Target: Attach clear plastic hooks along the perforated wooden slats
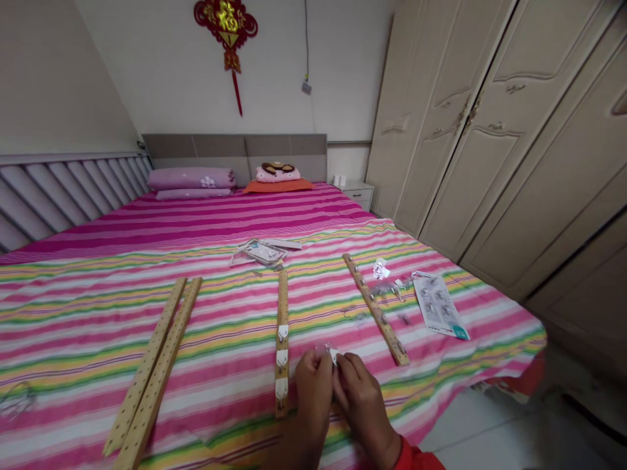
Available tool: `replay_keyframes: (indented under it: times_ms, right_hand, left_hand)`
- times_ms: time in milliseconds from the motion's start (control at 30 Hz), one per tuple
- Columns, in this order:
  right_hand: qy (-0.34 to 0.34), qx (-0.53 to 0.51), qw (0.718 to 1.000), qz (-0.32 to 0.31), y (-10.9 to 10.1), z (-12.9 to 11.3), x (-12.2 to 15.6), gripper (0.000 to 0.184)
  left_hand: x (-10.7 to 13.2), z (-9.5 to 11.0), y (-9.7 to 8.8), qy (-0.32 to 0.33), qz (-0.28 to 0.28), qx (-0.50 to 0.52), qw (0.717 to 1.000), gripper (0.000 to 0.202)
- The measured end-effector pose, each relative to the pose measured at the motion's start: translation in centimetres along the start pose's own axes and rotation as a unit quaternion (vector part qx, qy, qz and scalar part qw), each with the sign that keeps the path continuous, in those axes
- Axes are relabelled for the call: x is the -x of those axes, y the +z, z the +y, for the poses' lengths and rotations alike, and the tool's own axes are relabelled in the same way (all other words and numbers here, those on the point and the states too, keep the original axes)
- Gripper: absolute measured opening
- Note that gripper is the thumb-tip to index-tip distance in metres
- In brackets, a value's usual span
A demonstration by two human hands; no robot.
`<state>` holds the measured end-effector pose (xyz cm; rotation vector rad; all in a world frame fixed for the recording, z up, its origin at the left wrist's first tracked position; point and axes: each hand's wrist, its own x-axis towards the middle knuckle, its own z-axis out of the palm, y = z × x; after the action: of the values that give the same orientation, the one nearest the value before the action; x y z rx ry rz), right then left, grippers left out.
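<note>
Low in the middle, my left hand [315, 382] and my right hand [361, 390] meet fingertip to fingertip, both closed in a pinch. Between them is a small white hook [334, 356], partly covered by my fingers. A bit of clear plastic [323, 348] shows at my left fingertips. Just left of my hands lies a wooden strip with holes [283, 300], carrying three white hooks [281, 359] along its near half. To the right, another wooden strip [372, 305] bears several small metal hooks.
Two bare wooden strips [164, 362] lie side by side at left. Loose hooks and plastic bits [392, 290] sit beside a blister card [438, 303] at right. Opened packaging [264, 251] lies farther back on the striped bedsheet [220, 365]. A wardrobe [490, 150] stands beyond the bed's right edge.
</note>
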<state>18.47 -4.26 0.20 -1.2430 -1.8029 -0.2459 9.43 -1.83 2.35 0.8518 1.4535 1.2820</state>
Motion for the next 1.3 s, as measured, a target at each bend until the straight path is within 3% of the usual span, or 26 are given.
replay_keyframes:
  times_ms: [133, 300, 433, 667, 833, 967, 1067, 1200, 1300]
  right_hand:
    - [-0.015, 0.002, 1.000, -0.003, 0.2, 0.1, -0.4, 0.020]
    - [-0.068, 0.019, 0.995, -0.067, 0.0, 0.3, -1.3, 0.015]
    - [-0.108, 0.048, 0.991, -0.068, 0.0, 0.6, -2.2, 0.015]
    - [-0.121, 0.069, 0.988, -0.061, 0.4, 0.6, -2.9, 0.018]
    - [-0.095, 0.049, 0.992, -0.061, 0.8, 0.6, -2.7, 0.020]
    - [-0.023, -0.030, 0.998, -0.046, 0.5, 0.4, -3.2, 0.020]
    - [0.087, -0.170, 0.981, -0.036, -0.2, 0.3, -3.9, 0.015]
    - [0.264, -0.359, 0.895, -0.028, -0.8, 0.1, -4.5, 0.015]
    - [0.351, -0.434, 0.830, -0.007, -1.0, 0.2, -4.4, 0.022]
  left_hand:
    - [-0.5, -0.1, -0.4, 0.011, 0.002, -0.003, 1.000, 0.019]
    - [-0.8, 0.4, -0.9, 0.014, -0.001, 0.005, 1.000, 0.020]
    - [-0.7, 1.3, -0.9, 0.004, -0.001, 0.033, 0.999, 0.019]
    - [-0.8, 1.7, -0.6, -0.017, 0.007, 0.089, 0.996, 0.021]
    - [-1.2, 0.9, -0.4, -0.040, -0.030, 0.173, 0.984, 0.024]
    - [-1.1, 0.9, -0.4, -0.058, -0.046, 0.229, 0.971, 0.021]
    - [-1.1, 1.4, -0.6, -0.056, -0.061, 0.236, 0.968, 0.015]
    - [-1.1, 2.0, -0.9, -0.046, -0.048, 0.232, 0.970, 0.013]
    - [-0.7, 2.4, -0.8, -0.059, -0.054, 0.241, 0.967, 0.015]
